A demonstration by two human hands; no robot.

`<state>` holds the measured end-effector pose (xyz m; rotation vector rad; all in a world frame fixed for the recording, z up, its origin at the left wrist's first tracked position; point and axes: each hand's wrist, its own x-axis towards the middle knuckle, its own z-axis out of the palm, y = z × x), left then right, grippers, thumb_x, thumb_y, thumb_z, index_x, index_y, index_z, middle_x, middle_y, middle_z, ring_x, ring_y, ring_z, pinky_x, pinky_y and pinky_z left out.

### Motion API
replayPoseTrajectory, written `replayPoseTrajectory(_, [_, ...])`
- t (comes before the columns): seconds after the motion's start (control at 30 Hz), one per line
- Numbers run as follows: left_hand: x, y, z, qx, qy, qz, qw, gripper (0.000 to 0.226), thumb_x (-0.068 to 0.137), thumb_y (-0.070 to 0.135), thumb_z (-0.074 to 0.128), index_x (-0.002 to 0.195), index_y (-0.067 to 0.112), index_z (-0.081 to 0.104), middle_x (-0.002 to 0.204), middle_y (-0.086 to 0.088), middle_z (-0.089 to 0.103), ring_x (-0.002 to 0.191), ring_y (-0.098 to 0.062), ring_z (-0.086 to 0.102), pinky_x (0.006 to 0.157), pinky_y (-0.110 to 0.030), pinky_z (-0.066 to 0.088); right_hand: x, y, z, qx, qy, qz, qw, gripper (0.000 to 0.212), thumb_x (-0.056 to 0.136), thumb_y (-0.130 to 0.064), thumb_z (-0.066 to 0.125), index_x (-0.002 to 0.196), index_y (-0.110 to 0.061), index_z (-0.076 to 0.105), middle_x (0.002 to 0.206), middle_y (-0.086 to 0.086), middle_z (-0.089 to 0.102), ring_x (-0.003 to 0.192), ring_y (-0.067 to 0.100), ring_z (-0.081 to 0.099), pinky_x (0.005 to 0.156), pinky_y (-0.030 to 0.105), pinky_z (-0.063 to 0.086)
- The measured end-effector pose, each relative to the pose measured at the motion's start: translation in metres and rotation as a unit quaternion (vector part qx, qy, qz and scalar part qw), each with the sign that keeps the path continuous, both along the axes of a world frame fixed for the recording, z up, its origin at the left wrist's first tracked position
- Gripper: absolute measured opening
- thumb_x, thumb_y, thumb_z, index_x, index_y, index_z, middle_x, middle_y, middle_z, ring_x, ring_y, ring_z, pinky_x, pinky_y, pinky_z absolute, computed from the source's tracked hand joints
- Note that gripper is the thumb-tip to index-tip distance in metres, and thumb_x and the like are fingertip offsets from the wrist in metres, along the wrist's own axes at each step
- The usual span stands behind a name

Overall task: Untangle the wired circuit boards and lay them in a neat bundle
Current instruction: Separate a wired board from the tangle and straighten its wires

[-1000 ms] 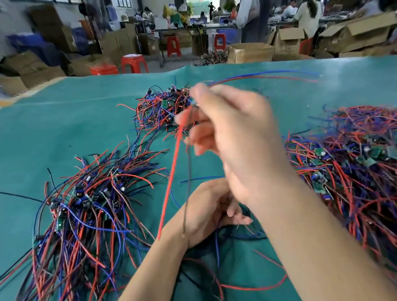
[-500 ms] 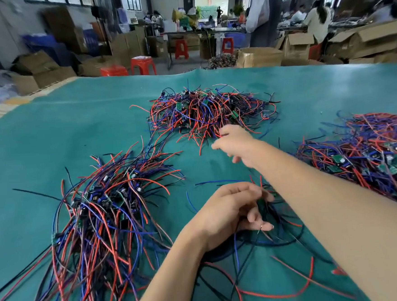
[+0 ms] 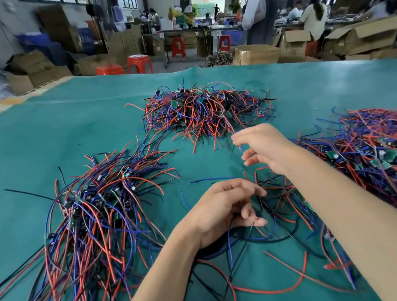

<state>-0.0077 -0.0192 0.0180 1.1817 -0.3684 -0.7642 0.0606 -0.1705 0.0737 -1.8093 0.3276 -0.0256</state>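
**Hands Busy in the Wire Mess**

Left hand (image 3: 225,209) rests low on the green table (image 3: 51,137), fingers curled over a loose tangle of wires (image 3: 279,205); it seems to pinch some, but I cannot tell for sure. The right hand (image 3: 263,145) hovers just above, fingers loose and partly spread, holding nothing I can see.

A quick pull could make the knots tighter, or drag the tangle into the big pile on the right (image 3: 369,152), which lies very near. Thin wires might snap off their little boards.

A combed-out bundle (image 3: 96,211) lies to the left. Another heap (image 3: 204,110) sits farther back. Stray red wires (image 3: 273,288) cross the near cloth and could snag an arm.
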Motion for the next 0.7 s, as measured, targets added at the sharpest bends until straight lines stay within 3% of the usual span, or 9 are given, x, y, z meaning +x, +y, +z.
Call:
replayPoseTrajectory(0.17, [-0.002,0.001,0.004,-0.037,0.060,0.020,0.997,0.030,0.103,0.020,0.047,0.127,0.002,0.054,0.076,-0.015,0.063,0.078,-0.027,0.069,0.070,-0.037,0.061,-0.049,-0.017,0.001,0.061,-0.062,-0.014,0.996,0.018,0.092,-0.018,0.068,0.104,-0.008,0.077,0.106,0.006,0.075,0.037,0.014,0.049,0.035,0.022,0.036])
replayPoseTrajectory(0.27, [-0.001,0.000,0.005,-0.046,0.102,0.018,0.994,0.043,0.105,0.031,0.041,0.135,0.001,0.047,0.110,-0.027,0.067,0.100,-0.036,0.069,0.077,-0.042,0.062,-0.082,-0.013,-0.013,0.065,-0.163,-0.062,0.983,0.018,0.087,-0.022,0.067,0.084,-0.012,0.081,0.084,0.006,0.078,0.032,0.013,0.034,0.035,0.017,0.023])
replayPoseTrajectory(0.33, [-0.001,0.000,0.006,-0.046,0.119,0.020,0.992,0.045,0.105,0.039,0.038,0.131,0.005,0.050,0.123,-0.029,0.063,0.104,-0.036,0.067,0.083,-0.044,0.060,-0.100,-0.001,-0.023,0.071,-0.199,-0.059,0.976,0.022,0.087,-0.021,0.066,0.073,-0.009,0.079,0.059,0.001,0.070,0.032,0.008,0.035,0.035,0.015,0.025])
replayPoseTrajectory(0.43, [0.001,-0.001,0.004,-0.051,0.126,0.038,0.990,0.041,0.105,0.041,0.037,0.116,0.008,0.058,0.105,-0.020,0.069,0.090,-0.028,0.069,0.089,-0.045,0.059,-0.109,0.014,-0.037,0.069,-0.199,-0.010,0.977,0.028,0.084,-0.019,0.068,0.059,-0.009,0.073,0.044,-0.005,0.058,0.036,0.001,0.045,0.039,0.014,0.034])
replayPoseTrajectory(0.57, [0.002,0.000,0.002,-0.054,0.107,0.048,0.992,0.035,0.105,0.029,0.043,0.109,-0.001,0.060,0.087,-0.015,0.064,0.075,-0.020,0.067,0.071,-0.033,0.059,-0.108,0.019,-0.043,-0.002,-0.210,0.057,0.976,0.032,0.077,-0.024,0.064,0.047,-0.013,0.067,0.046,-0.002,0.059,0.045,0.004,0.049,0.047,0.017,0.040])
replayPoseTrajectory(0.63, [0.001,0.000,0.000,-0.054,0.091,0.041,0.994,0.032,0.105,0.023,0.043,0.097,0.000,0.064,0.081,-0.012,0.070,0.069,-0.018,0.068,0.066,-0.030,0.058,-0.109,0.018,-0.046,-0.028,-0.204,0.082,0.975,0.035,0.077,-0.025,0.064,0.044,-0.014,0.066,0.044,0.003,0.057,0.046,0.009,0.049,0.048,0.023,0.042])
replayPoseTrajectory(0.7, [0.001,0.000,0.000,-0.053,0.076,0.035,0.995,0.029,0.104,0.016,0.045,0.089,0.003,0.066,0.078,-0.012,0.071,0.064,-0.018,0.068,0.064,-0.029,0.057,-0.108,0.017,-0.047,-0.035,-0.192,0.101,0.975,0.038,0.079,-0.027,0.063,0.044,-0.012,0.065,0.042,0.009,0.054,0.047,0.016,0.049,0.051,0.039,0.050])
